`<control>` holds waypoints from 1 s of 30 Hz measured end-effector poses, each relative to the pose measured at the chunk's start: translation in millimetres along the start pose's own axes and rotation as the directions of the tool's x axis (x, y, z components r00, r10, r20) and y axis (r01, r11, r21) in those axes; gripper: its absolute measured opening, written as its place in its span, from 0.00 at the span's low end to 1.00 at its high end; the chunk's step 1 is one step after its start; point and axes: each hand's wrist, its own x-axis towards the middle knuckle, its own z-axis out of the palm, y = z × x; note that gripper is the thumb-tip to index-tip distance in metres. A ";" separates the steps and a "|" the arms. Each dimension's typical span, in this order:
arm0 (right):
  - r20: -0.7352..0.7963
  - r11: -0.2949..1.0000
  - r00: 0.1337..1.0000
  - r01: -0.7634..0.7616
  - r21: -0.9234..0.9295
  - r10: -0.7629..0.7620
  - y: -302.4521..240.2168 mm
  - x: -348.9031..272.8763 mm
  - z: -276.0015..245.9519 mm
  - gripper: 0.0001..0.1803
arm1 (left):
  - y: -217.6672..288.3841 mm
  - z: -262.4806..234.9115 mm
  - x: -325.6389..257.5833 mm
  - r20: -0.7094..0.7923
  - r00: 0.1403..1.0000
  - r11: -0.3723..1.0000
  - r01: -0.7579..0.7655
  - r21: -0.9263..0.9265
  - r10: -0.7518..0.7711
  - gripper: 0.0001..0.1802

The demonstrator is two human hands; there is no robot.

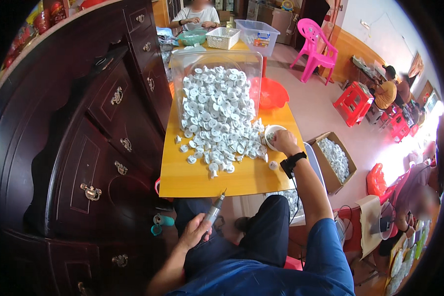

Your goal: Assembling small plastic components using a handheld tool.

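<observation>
While our left hand (197, 232) sits low and just left of the middle of the frame, its fingers are curled closed around a silver screwdriver (214, 210). We see the tool slanting up and to the right, its thin bit just by the near edge of the yellow table (192, 183). That forearm rises from the bottom edge, left of centre, with the elbow bent.

Right of centre, we see our right hand (285, 141) dipping over a small white bowl (274, 128), fingers bent down toward the little pieces (271, 136) inside; we cannot tell whether the fingertips pinch any. This arm reaches up from the lower right, nearly straight, with a black wristband (294, 160) at the wrist.

Left of the bowl, in the upper middle of the frame, we see a heap of white plastic parts (212, 111) spilling from a clear bin (217, 54) onto the tabletop. One loose round part (273, 166) lies just below the bowl.
</observation>
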 end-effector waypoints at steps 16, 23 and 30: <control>-0.210 0.968 0.977 0.097 0.230 -0.048 -10.6 -16.8 -13.6 0.09 | 3.7 -1.9 -1.2 -0.016 1.000 1.000 0.013 0.013 -0.013 0.21; -0.232 0.631 0.973 0.185 0.753 -0.008 -31.1 -52.7 -14.4 0.11 | 2.4 -0.2 0.0 -0.008 1.000 1.000 -0.004 -0.007 0.004 0.18; 0.194 0.127 0.974 -0.179 0.976 -0.115 -78.5 -114.7 2.4 0.05 | 0.0 -1.6 -1.0 -0.013 0.999 1.000 -0.031 -0.002 0.031 0.18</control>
